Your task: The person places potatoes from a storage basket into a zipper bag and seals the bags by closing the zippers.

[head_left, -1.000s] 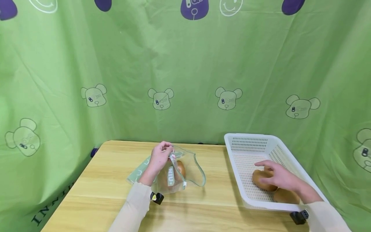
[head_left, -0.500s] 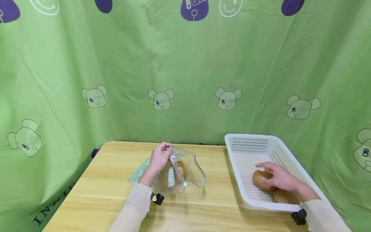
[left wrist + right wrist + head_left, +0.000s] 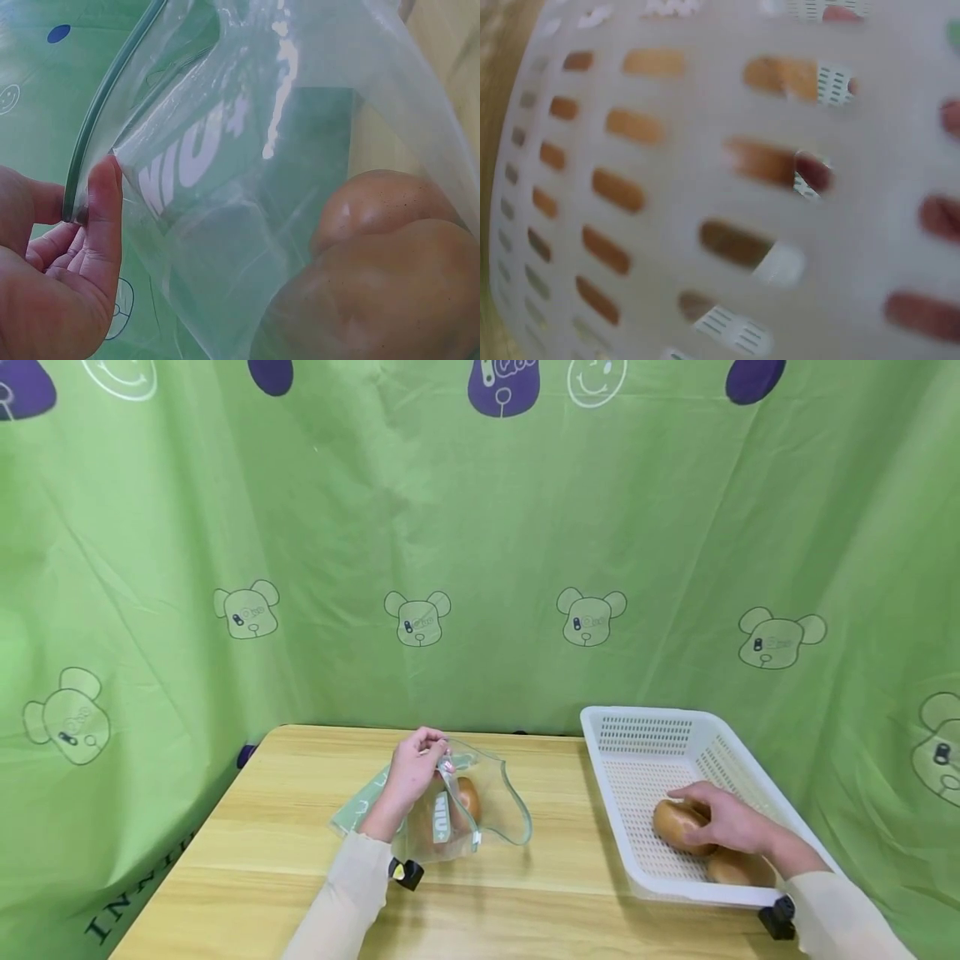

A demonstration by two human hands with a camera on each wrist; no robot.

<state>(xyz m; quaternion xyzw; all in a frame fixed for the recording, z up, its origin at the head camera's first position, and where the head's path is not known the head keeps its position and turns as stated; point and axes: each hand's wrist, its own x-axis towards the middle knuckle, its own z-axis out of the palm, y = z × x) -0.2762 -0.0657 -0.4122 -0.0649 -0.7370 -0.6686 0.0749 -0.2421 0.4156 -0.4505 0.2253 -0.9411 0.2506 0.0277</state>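
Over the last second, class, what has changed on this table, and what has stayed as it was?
The right hand has curled its fingers down onto the nearer bread roll in the white basket, closing round it. The left hand still pinches the clear bag open; the roll inside has not moved.

Bright, even, soft light fills the head view, and the hands cast only faint shadows on the wooden table. That view is sharp, though the green backdrop bows outward toward the frame edges. In the left wrist view, white glare streaks the clear zip bag just beside the left hand, and the close bread roll looks soft. The right wrist view is heavily blurred: the white basket wall smears, its slots indistinct.
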